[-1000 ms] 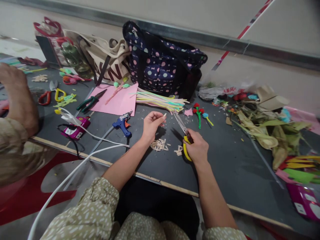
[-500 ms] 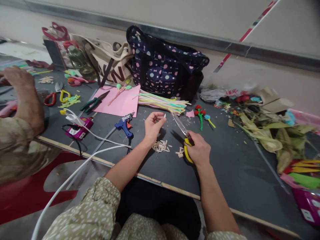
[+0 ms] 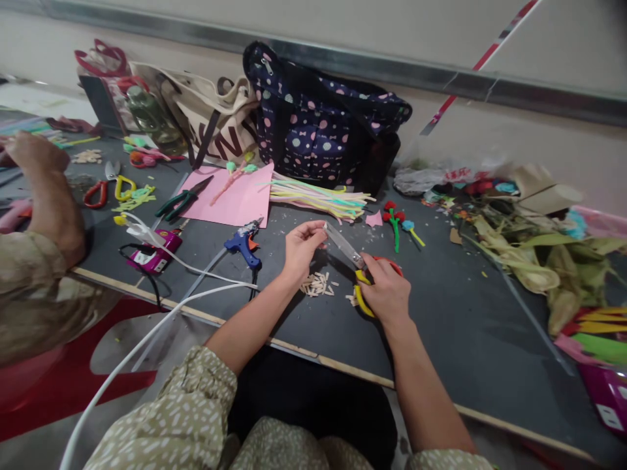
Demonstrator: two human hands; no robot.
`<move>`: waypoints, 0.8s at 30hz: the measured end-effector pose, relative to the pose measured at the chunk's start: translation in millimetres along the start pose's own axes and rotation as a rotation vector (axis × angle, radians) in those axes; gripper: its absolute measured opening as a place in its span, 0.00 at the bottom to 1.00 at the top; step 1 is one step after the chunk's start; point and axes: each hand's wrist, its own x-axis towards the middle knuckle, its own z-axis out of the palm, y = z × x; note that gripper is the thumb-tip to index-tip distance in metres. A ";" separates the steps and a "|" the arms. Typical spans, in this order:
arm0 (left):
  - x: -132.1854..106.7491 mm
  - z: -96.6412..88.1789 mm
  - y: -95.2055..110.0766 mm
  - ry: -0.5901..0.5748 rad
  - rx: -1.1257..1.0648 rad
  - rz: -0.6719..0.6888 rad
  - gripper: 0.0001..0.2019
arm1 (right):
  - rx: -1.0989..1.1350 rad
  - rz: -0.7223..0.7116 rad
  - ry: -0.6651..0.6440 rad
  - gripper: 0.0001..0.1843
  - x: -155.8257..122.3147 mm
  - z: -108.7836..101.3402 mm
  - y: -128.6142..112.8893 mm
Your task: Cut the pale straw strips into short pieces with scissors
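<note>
My left hand (image 3: 300, 253) is closed in a pinch, its fingertips around a small pale stick piece that barely shows now. My right hand (image 3: 388, 292) grips scissors (image 3: 345, 245) with one yellow and one red handle. The blade tips reach the left fingertips, where the stick piece is. Below my hands, a pile of short pale stick pieces (image 3: 317, 284) lies on the dark table (image 3: 304, 329). A few more pieces (image 3: 351, 299) lie partly hidden by the yellow handle.
Left of my hands lies a blue glue gun (image 3: 243, 245); a white cable (image 3: 161, 320) crosses the table edge. Behind are pink paper (image 3: 235, 202), coloured strips (image 3: 318, 199) and a dotted bag (image 3: 318, 124). Dried husks (image 3: 519, 261) lie right. Another person's arm (image 3: 53, 196) rests at left.
The scissors have moved left and their blades now meet my left fingertips. More of the red handle shows, and the stick piece is less visible. My left hand has stayed nearly in place.
</note>
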 end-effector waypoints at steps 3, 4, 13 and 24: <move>-0.4 0.6 -0.2 0.008 -0.012 -0.001 0.12 | -0.020 -0.008 0.009 0.20 -0.1 0.1 -0.4; -0.5 0.9 -0.1 0.011 -0.015 -0.001 0.12 | -0.024 -0.012 0.014 0.20 -0.1 0.0 -0.6; -1.1 2.3 0.8 0.035 0.008 0.018 0.11 | -0.047 -0.007 0.016 0.20 -1.5 1.1 -2.1; -1.4 2.6 2.8 0.043 -0.019 -0.006 0.12 | -0.094 -0.021 -0.003 0.20 -3.9 2.6 -0.7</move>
